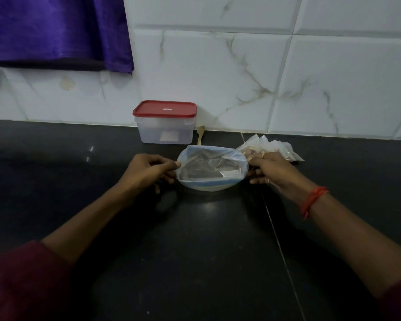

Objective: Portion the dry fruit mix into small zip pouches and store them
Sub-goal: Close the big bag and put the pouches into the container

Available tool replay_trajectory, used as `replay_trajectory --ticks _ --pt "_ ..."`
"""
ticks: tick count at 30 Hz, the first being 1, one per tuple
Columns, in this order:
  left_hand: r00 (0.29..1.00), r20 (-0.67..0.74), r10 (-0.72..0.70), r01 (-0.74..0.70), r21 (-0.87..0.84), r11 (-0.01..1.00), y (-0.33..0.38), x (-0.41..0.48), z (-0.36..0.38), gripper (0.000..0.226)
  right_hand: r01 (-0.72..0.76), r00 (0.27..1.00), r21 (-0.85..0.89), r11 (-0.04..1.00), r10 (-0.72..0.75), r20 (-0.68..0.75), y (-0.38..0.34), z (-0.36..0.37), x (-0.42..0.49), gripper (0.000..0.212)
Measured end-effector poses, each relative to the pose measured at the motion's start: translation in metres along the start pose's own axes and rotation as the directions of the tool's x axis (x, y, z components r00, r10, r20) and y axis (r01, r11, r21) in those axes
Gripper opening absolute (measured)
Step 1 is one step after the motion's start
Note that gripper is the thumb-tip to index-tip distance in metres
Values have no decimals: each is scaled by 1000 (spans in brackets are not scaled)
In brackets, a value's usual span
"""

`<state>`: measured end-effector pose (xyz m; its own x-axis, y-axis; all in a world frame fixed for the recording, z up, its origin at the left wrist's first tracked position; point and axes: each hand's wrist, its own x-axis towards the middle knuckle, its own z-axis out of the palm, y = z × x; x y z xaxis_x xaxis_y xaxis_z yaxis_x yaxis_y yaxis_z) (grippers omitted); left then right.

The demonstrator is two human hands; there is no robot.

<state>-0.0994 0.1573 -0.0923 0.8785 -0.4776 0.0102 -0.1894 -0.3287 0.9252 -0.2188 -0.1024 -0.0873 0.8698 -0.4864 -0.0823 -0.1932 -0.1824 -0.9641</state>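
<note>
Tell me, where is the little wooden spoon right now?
The wooden spoon lies at the back of the dark counter, against the tiled wall, just right of the red-lidded container and behind the plastic bag.

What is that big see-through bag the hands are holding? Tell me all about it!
The big clear plastic bag with a bluish rim sits on the black shiny counter, in front of the red-lidded plastic box. Its mouth is pulled wide open into an oval. The left hand pinches its left edge and the right hand pinches its right edge. The thin plastic looks crinkly and shiny inside. What it holds cannot be told. Small filled pouches lie just behind its right side.
</note>
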Motion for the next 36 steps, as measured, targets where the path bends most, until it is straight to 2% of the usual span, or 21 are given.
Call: replay_trajectory --ticks 6,11,14,16,18,21,24,27,30,32,33,34,36 --pt "993 90 -73 84 -121 989 4 1 -1 27 -42 994 178 983 23 109 2 -8 -6 7" --pt "985 145 -95 139 -333 933 3 1 -4 34 -83 986 318 944 31 165 2 -6 -11 26" --pt "983 149 -105 155 -377 913 3 -1 -5 31 -103 979 396 913 23 201 2 -7 -12 38" --pt "986 133 -100 144 -380 914 3 -2 -5 33 -119 966 473 873 -9 258 1 -11 -12 43" --pt "989 111 -95 131 -378 916 3 -2 -4 38 -123 945 481 868 -46 325 0 -15 -14 47" --pt "989 124 -86 126 -360 925 6 -5 -4 43 -89 935 390 917 -58 350 2 -15 -13 50" --pt "989 115 -88 118 -292 949 9 -7 -3 41 -90 958 263 960 11 287 4 -10 -13 47" --pt "994 66 -90 105 -277 955 9 -7 -2 27 -76 989 227 971 44 144 3 -6 -14 36" --pt "997 14 -81 81 -309 948 9 -6 -1 10 -2 999 187 982 8 -32 1 -2 -15 20" --pt "996 -61 -61 41 -291 956 8 -6 1 8 85 989 116 990 -70 -128 0 1 -16 15" --pt "993 -114 -28 -1 -243 970 6 -6 2 10 147 973 21 989 -140 -184 0 3 -17 19" --pt "985 -170 32 -58 -153 986 4 -6 3 11 213 943 -117 970 -235 -234 0 5 -17 22" --pt "952 -248 180 -172 56 984 0 -7 3 13 322 862 -394 861 -439 -254 1 9 -18 24"
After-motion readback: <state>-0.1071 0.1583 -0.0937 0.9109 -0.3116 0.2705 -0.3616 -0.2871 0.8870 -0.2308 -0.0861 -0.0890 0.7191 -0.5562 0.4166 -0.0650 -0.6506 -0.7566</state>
